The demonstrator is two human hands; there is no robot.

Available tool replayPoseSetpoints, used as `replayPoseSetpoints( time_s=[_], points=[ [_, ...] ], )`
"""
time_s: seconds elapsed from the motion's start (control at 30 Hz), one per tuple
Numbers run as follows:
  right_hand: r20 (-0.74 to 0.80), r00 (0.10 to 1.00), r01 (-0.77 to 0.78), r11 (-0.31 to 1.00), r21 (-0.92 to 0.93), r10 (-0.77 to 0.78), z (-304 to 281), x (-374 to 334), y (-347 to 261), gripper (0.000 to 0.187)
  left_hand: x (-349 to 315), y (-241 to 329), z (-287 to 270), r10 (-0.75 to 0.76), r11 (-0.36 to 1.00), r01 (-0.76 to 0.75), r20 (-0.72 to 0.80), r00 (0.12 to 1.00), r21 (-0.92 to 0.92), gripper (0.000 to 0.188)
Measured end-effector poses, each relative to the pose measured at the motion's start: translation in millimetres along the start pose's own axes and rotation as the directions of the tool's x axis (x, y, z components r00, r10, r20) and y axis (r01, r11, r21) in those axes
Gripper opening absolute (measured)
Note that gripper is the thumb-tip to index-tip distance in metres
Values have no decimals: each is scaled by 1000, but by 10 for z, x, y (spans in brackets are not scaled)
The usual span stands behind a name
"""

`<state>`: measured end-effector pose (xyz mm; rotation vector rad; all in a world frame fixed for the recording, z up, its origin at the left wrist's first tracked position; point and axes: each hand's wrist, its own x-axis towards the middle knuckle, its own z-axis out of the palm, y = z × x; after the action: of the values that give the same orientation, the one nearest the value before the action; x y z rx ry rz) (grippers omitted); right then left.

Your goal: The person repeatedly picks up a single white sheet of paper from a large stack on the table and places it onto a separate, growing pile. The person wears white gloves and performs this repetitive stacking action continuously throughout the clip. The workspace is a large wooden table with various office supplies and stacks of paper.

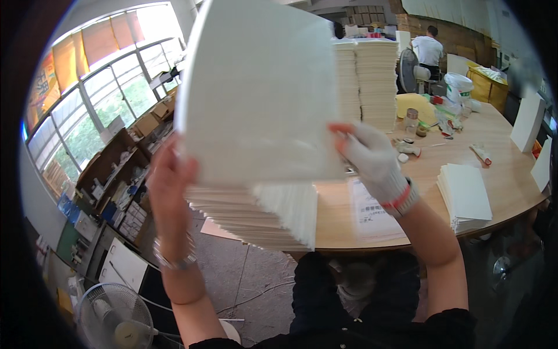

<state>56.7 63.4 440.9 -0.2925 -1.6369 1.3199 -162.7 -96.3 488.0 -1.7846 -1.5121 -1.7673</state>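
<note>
Two hands raise one large white sheet (pixel 258 87) upright before the camera. Far left, low: a standing fan (pixel 116 317) on the floor. Left hand (pixel 168 183), bare, wristwatch on the wrist, grips the sheet's lower left edge; its fingers lie behind the paper, so their spread cannot be told. Below the sheet: a fanned stack of white sheets (pixel 256 215) at the near edge of the wooden surface (pixel 505 174). Right hand (pixel 372 157), in a white knit glove, pinches the sheet's right edge, fingers pressed together. Behind: tall paper stacks (pixel 366 81). Right: a smaller white pile (pixel 465 195), apparently folded sheets.
</note>
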Motion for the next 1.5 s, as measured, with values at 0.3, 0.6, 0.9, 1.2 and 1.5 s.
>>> replayPoseSetpoints(
  time_s=[0.3, 0.6, 0.9, 1.2, 1.5],
  points=[
    [319, 935, -136, 987, -85, 156, 763, 751, -87, 32, 311, -1216, -908, -447, 865, 449, 63, 892, -226, 45],
    [-225, 925, -284, 950, 127, 306, -1285, -1210, 1636, 21, -1066, -1486, -927, 402, 551, -107, -151, 903, 828, 30],
    [-981, -2, -137, 971, 194, 195, -3637, -2757, 1528, 6, -2401, -1195, 1413, -125, 961, 249, 615, 779, -121, 15],
    [-968, 88, -358, 915, 189, 234, -3831, -2427, 1282, 8, -2475, -1527, 3130, 2, 1000, -7, 701, 713, 4, 22],
    [-918, 395, -235, 964, -128, -25, -3294, -2640, 1056, 28, -2456, -1848, 3841, -137, 860, -374, 863, 486, 347, 14]
  ],
)
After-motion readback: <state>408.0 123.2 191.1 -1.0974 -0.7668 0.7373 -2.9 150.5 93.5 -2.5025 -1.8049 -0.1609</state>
